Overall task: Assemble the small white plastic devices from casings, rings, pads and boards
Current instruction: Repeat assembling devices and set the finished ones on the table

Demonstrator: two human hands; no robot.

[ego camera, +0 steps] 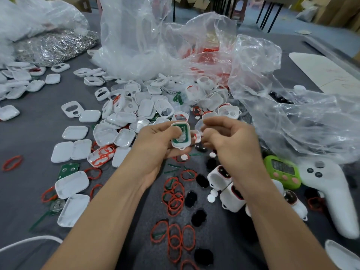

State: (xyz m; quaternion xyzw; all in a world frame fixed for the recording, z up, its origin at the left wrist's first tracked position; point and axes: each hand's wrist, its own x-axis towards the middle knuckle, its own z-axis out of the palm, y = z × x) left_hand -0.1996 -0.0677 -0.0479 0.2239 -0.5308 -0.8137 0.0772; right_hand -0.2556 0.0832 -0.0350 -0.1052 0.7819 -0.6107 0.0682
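Left hand point(155, 141) grips boarded casing point(180, 137); right hand point(226, 137) curled, perhaps pinching something.

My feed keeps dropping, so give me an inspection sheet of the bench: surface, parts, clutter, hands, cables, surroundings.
Surface: grey table, crowded.
Job's things: white casings heaped centre; red rings, black pads nearer; green board left.
Clutter: plastic bags, green timer, white controller, metal clips.
Hands: left hand holds casing with board; right hand pinches small white part, blurred.
Cables: white cable, lower left.
Surroundings: dark table legs behind.
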